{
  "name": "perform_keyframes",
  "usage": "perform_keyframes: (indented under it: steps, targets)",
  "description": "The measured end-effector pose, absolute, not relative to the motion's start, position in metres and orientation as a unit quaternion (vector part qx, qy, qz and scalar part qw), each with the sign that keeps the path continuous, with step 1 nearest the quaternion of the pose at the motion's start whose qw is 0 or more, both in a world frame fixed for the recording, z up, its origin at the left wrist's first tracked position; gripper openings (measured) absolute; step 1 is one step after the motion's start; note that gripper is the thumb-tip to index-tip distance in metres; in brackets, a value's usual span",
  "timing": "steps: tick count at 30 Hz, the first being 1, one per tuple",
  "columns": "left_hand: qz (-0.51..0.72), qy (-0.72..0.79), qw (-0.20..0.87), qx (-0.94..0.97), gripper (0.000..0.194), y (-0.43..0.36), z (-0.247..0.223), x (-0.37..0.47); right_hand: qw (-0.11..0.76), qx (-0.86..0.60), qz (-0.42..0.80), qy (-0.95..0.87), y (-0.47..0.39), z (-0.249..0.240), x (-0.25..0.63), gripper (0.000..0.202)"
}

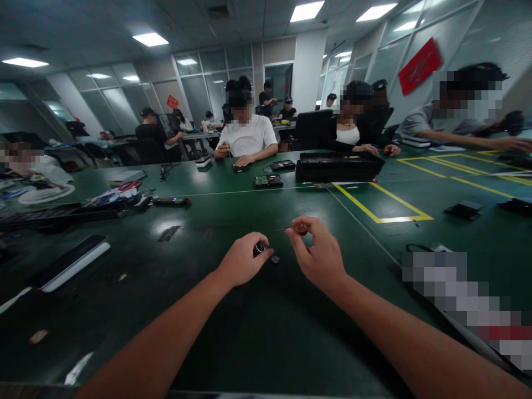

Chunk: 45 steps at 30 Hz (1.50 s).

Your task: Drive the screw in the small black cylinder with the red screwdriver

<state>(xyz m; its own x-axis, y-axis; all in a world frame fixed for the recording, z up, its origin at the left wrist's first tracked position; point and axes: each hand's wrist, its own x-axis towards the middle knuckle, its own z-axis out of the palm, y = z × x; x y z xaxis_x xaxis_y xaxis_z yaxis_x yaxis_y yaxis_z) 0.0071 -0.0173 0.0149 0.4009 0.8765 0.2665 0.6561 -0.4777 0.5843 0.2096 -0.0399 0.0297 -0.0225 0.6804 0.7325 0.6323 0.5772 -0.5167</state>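
My left hand (245, 257) is closed around a small black round part (260, 248) with a pale ring on it; its exact kind I cannot make out. In my right hand (318, 249) is a small screwdriver (300, 228) with a translucent orange-brown handle. Its thin shaft points left, above the table and apart from the black part. Between the two hands, just by my left fingertips, a small dark disc (275, 259) lies on the green table (249, 343).
Ahead are a circuit-board device (268, 181) and a long black bin (338, 167). A black-and-white device (68, 263) lies left, near a cluttered pile (120, 194). A partly blurred package (461, 299) is at right. A person in white (248, 138) works opposite.
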Motion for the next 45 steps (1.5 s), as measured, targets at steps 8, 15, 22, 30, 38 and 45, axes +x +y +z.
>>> perform_keyframes:
  steps: [8, 15, 22, 30, 38, 45]
  targets:
    - [0.086, 0.432, 0.059, 0.896, 0.035, -0.021, 0.006, 0.018, 0.531, -0.467, 0.018, -0.707, -0.038, 0.028, 0.210, 0.010]
    - [0.052, 0.448, 0.038, 0.892, 0.029, -0.020, 0.006, 0.020, 0.522, -0.466, 0.024, -0.714, -0.038, 0.029, 0.210, 0.011]
    - [0.093, 0.496, 0.115, 0.856, 0.018, -0.016, 0.011, 0.004, 0.520, -0.471, 0.038, -0.711, -0.039, 0.028, 0.211, 0.012]
    - [0.199, 0.545, 0.181, 0.794, 0.018, -0.002, 0.016, -0.020, 0.504, -0.479, 0.050, -0.718, -0.039, 0.029, 0.212, 0.012]
    - [0.127, 0.513, 0.196, 0.826, 0.035, 0.007, 0.014, -0.035, 0.501, -0.484, 0.060, -0.715, -0.039, 0.029, 0.213, 0.012]
    - [0.060, 0.458, 0.210, 0.861, 0.026, 0.001, 0.017, -0.034, 0.502, -0.481, 0.058, -0.716, -0.038, 0.029, 0.212, 0.012]
